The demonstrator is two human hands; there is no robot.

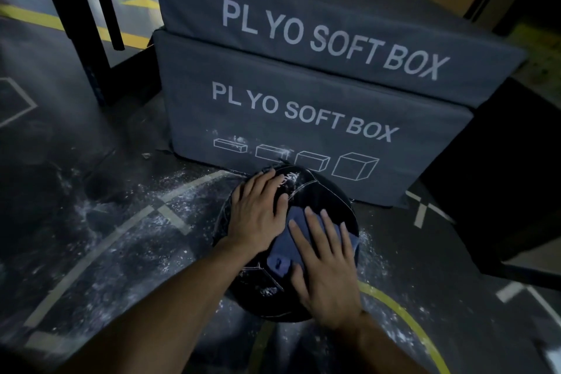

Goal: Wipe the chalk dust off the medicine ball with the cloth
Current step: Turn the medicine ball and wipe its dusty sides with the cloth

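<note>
**Both Hands Flat on Ball, Cloth Under Right**

Presently the right hand (326, 276) lies palm down with fingers spread, its grip pressing flat on the blue-grey cloth (288, 247) rather than closed around it. The left hand (258, 212) rests open, fingers extended, on the upper left of the medicine ball (318, 191), touching the cloth's edge. The ball is round, black, panelled with pale seams, and sits on the floor (91, 191) just in front of the lower soft box (303, 118). White chalk dust (267, 291) shows on its near face. More powder speckles the dark, line-marked floor to left and right, where room is open. Two grey fabric boxes stand stacked behind; a black frame (82, 24) stands at far left.
</note>
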